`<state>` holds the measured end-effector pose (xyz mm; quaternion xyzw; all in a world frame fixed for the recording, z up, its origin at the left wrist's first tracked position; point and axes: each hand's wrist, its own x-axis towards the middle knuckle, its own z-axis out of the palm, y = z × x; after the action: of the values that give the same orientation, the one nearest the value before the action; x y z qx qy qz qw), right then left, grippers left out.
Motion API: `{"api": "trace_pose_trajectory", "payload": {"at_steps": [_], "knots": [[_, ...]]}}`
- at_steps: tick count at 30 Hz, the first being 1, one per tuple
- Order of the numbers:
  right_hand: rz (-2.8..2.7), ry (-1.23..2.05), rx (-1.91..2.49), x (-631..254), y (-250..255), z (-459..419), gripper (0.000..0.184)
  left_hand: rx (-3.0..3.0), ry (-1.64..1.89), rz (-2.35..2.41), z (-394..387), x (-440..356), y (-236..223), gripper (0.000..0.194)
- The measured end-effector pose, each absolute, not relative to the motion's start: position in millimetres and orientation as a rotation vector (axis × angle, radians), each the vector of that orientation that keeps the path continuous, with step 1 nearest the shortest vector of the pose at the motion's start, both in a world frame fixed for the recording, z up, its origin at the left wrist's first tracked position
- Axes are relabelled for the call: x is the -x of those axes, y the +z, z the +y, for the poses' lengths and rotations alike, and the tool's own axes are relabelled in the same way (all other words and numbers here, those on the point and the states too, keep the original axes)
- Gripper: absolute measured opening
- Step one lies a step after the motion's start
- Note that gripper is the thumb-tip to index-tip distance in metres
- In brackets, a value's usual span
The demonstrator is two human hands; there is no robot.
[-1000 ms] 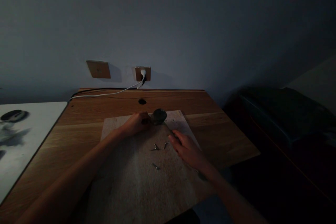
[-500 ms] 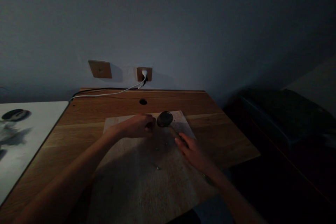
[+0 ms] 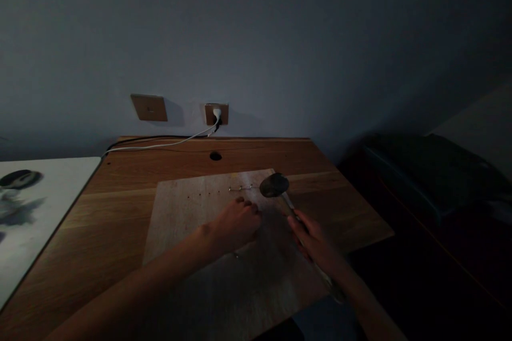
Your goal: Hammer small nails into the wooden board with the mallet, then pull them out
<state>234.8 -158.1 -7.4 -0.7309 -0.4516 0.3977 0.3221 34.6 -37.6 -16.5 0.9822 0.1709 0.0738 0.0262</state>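
Note:
My right hand (image 3: 314,234) is wrapped round the long handle of a mallet (image 3: 274,185) with a rounded dark head. The head is raised over the upper right corner of a pale wooden board (image 3: 176,229). My left hand (image 3: 239,224) hovers above the board's middle with its fingers curled; whatever is in them is hidden. Beyond it, a few small shiny nails (image 3: 240,188) stand in a row near the board's far edge. Several small dark dots continue that row leftward. A loose nail (image 3: 236,255) lies on the board just below my left hand.
The board rests on a brown wooden desk (image 3: 340,208) with a cable hole (image 3: 215,155). A white cable (image 3: 168,145) runs from a wall socket (image 3: 222,113). A white table (image 3: 52,213) adjoins at left. A dark padded object (image 3: 436,170) is at right.
My left hand has moved from the board's far edge toward its middle, uncovering the row of nails. The mallet has shifted right, away from that row.

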Motion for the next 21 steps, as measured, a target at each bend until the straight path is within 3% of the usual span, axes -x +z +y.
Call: {"api": "trace_pose_trajectory", "payload": {"at_steps": [6, 12, 21], "knots": [[-1.152, 1.061, 1.898, -232.9, -8.7, -160.1, 0.049, -2.596, 0.475, 0.778, 14.1, 12.3, -8.3, 0.039], [-1.169, 1.114, 1.896, -226.2, -6.2, -158.5, 0.051, -2.209, 0.659, 1.036, 48.4, 45.2, -33.8, 0.017], [-1.282, 1.069, 1.877, -221.4, -8.6, -156.7, 0.040, -2.235, 0.686, 0.966, 44.3, 49.0, -44.3, 0.015]]}}
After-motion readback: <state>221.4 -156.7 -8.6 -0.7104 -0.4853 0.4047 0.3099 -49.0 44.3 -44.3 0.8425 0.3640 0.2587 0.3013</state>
